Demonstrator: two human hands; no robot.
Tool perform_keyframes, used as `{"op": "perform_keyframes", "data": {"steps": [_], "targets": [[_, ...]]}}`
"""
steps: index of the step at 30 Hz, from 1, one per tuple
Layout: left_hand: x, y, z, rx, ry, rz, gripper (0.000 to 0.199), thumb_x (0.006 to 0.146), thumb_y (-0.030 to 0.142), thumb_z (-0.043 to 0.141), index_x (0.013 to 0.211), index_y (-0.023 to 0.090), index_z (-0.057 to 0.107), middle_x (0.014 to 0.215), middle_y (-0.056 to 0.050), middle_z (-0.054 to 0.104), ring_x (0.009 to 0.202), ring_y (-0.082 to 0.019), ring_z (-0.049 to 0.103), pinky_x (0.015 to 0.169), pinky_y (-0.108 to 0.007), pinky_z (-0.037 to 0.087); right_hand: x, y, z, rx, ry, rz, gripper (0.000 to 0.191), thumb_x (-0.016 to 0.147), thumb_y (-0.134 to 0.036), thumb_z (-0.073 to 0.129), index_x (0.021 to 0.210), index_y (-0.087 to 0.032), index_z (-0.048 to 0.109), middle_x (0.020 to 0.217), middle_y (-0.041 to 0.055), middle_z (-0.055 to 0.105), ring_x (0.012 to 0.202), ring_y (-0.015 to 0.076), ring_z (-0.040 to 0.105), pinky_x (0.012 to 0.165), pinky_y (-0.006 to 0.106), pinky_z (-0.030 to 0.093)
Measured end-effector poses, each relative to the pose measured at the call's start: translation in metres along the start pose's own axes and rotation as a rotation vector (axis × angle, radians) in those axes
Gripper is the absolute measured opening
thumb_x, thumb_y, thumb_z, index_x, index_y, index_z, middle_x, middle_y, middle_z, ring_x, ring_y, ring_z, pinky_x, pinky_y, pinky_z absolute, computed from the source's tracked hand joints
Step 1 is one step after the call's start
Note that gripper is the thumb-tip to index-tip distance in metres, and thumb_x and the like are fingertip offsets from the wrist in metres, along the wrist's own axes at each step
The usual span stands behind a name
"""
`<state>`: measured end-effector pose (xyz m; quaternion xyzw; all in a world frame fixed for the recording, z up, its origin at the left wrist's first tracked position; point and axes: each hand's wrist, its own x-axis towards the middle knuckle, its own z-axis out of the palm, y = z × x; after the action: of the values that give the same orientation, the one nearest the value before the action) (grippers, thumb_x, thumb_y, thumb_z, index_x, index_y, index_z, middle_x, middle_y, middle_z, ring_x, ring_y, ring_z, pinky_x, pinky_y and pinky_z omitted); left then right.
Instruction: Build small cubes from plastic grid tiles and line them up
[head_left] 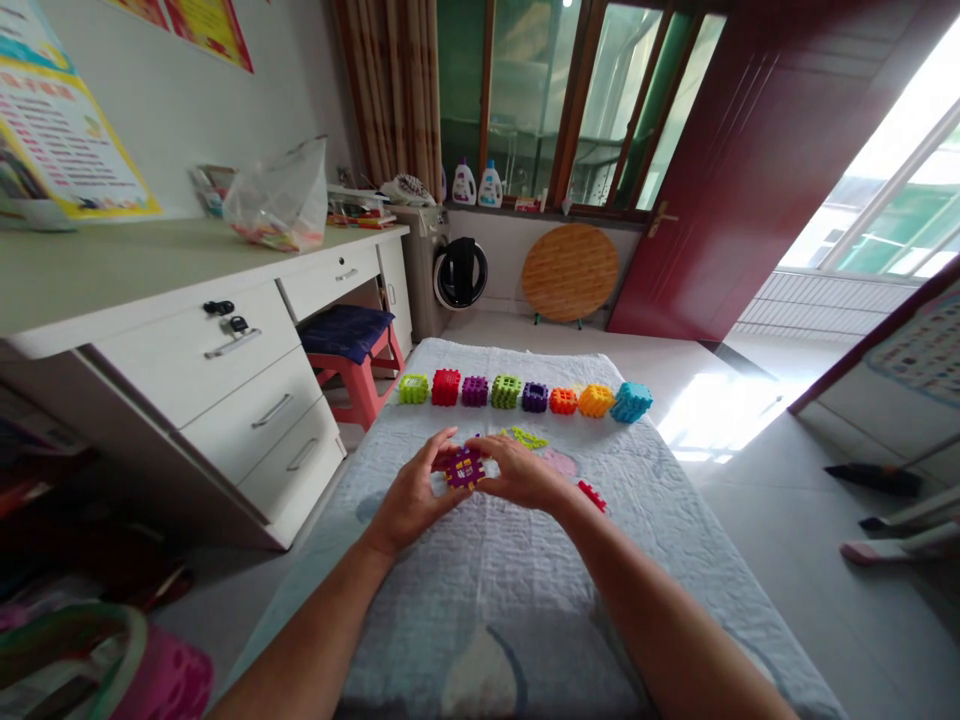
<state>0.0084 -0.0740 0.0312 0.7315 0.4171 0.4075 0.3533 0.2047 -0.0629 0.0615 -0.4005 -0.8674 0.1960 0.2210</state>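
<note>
Between my two hands is a purple interlocking block piece (465, 468) with notched edges and some yellow showing on its face and rim. My left hand (420, 490) grips its left side, and my right hand (521, 472) has fingers and thumb on its right side. Beyond my right fingers lies a flat lime-green notched piece (529, 438) on the cloth. A red notched piece (592, 496) lies right of my right wrist. Farther back stand stacks of such pieces in a row, among them a red stack (445, 388) and a blue stack (631, 402).
A pale cloth (480, 590) covers the low surface under my hands. At left stand a white desk (225, 350) with drawers and a pink stool (360, 385). A washing machine (427, 260), a round wooden board (570, 272) and a red door (720, 170) are behind.
</note>
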Motion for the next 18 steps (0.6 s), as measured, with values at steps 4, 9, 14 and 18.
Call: {"op": "perform_keyframes", "data": {"steps": [4, 9, 14, 18], "targets": [[-0.001, 0.0, 0.0, -0.04, 0.006, -0.021, 0.079, 0.071, 0.039, 0.073, 0.137, 0.025, 0.032, 0.12, -0.009, 0.055, 0.107, -0.023, 0.062, 0.094, -0.043, 0.051, -0.001, 0.001, -0.001, 0.01, 0.038, -0.014, 0.051, 0.071, -0.02, 0.07, 0.119, -0.019, 0.053, 0.112, 0.0087, 0.06, 0.105, 0.0221, 0.055, 0.091, 0.038, 0.042], [-0.002, -0.001, 0.001, -0.043, -0.012, -0.026, 0.078, 0.07, 0.039, 0.074, 0.136, 0.024, 0.034, 0.119, -0.008, 0.056, 0.105, -0.023, 0.063, 0.091, -0.041, 0.053, 0.003, 0.002, -0.005, -0.073, -0.013, -0.055, 0.045, 0.07, -0.028, 0.071, 0.112, -0.018, 0.058, 0.106, 0.0084, 0.058, 0.099, 0.0213, 0.054, 0.088, 0.036, 0.043], [-0.001, 0.0, 0.001, 0.025, 0.005, -0.02, 0.07, 0.074, 0.038, 0.07, 0.134, 0.023, 0.037, 0.122, -0.009, 0.055, 0.107, -0.022, 0.06, 0.094, -0.039, 0.05, 0.021, 0.0, -0.013, -0.284, -0.13, -0.06, 0.048, 0.064, -0.035, 0.074, 0.108, -0.02, 0.061, 0.099, 0.0067, 0.058, 0.093, 0.0227, 0.051, 0.084, 0.036, 0.041], [0.001, -0.003, -0.002, 0.175, 0.149, 0.023, 0.054, 0.082, 0.034, 0.06, 0.131, 0.022, 0.04, 0.125, -0.009, 0.052, 0.118, -0.023, 0.052, 0.102, -0.042, 0.042, 0.05, 0.014, -0.034, -0.416, -0.054, 0.024, 0.051, 0.066, -0.042, 0.07, 0.112, -0.023, 0.06, 0.104, 0.0068, 0.057, 0.097, 0.0252, 0.048, 0.085, 0.038, 0.037]]}}
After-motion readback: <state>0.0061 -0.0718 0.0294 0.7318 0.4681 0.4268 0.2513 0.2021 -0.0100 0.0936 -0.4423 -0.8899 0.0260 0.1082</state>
